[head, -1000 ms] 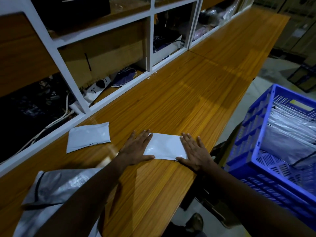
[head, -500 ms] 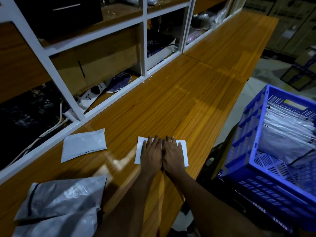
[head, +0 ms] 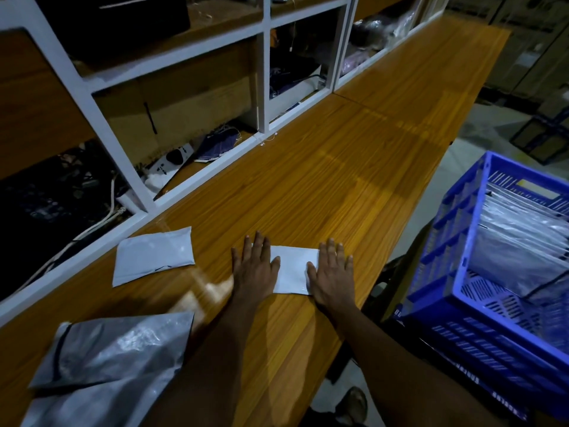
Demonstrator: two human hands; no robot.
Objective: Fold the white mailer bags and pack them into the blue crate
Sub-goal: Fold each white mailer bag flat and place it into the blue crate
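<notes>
White folded plastic mailer bag (head: 292, 269) lies flat on the orange-brown wooden counter (head: 338, 180), near the front edge. The left hand (head: 254, 269) presses on its left end and the right hand (head: 331, 272) on its right end. Both palms are down with the fingers straight. The hands are apart, and the middle of the bag shows between them. Neither hand grips anything.

A second folded white mailer bag (head: 154, 260) lies to the left, well apart from the first. A loose pile of unfolded grey-white mailer bags (head: 107, 365) lies at the near left corner. The blue perforated plastic crate (head: 471, 235) stands to the right, beside the counter, and already holds a row of packed bags (head: 517, 241).

Handling, as judged:
- The bag appears to be thin film: light, limp and slippery on the polished wood.
- The fold will probably spring open when pressure is released.
- Take hold along the creased edge and pinch all layers together.
- If no finger fits underneath, slide the bag to the counter edge first.
- Carry it flat and insert it upright against the packed row.
</notes>
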